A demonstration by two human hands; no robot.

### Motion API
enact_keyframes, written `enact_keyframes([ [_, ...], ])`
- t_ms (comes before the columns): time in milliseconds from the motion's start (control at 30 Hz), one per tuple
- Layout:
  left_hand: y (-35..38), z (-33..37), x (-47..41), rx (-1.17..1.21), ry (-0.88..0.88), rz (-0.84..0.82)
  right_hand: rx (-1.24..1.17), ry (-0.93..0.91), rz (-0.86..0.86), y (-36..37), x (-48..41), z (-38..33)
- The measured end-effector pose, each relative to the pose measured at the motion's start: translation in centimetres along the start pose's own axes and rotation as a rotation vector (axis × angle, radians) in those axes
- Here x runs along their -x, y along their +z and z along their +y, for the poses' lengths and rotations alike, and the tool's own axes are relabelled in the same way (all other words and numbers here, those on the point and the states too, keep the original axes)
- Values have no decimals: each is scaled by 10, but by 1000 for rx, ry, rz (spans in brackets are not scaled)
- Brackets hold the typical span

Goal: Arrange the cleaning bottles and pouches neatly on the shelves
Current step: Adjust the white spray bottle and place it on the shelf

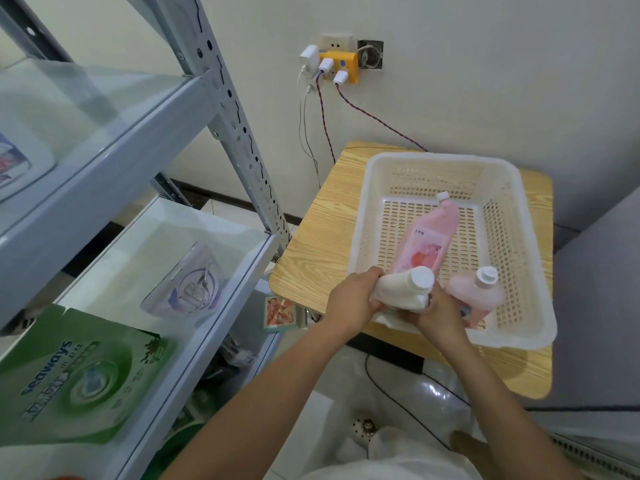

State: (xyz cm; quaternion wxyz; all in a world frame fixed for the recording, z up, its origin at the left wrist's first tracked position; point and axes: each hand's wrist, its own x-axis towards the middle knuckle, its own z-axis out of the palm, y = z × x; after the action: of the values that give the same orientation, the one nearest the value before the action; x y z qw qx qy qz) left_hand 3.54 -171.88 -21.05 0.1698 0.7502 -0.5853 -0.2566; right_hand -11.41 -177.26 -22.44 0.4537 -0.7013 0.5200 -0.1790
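A white bottle [403, 287] with a white cap hangs over the near-left corner of the white plastic basket [512, 209]. My left hand [353, 299] grips its body on the left, and my right hand [440, 311] holds it from below on the right. Inside the basket a pink pouch [429, 237] with a white spout lies flat, and a pink bottle [476, 294] with a white cap stands at the near right. On the middle shelf [221, 306] lie a pale purple pouch [190, 282] and a green pouch [83, 375].
The basket sits on a small wooden table [318, 237] against the wall. The grey metal shelving post [239, 133] rises just left of the table. A power strip [337, 67] with cables hangs on the wall behind. Lower shelves hold more packets.
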Motion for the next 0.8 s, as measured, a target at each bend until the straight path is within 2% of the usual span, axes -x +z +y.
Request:
enact_keyframes([
  [200,11,-11,-13,-64,-36,15,24,79,-187,-13,-15,3],
  [567,4,-2,-16,-226,-60,-57,149,5,-133,-2,-22,3],
  [667,4,-3,-7,-158,-40,-13,108,-35,-29,-4,-7,-4],
  [800,-7,-5,19,-127,-78,146,109,-132,238,-7,16,-20],
])
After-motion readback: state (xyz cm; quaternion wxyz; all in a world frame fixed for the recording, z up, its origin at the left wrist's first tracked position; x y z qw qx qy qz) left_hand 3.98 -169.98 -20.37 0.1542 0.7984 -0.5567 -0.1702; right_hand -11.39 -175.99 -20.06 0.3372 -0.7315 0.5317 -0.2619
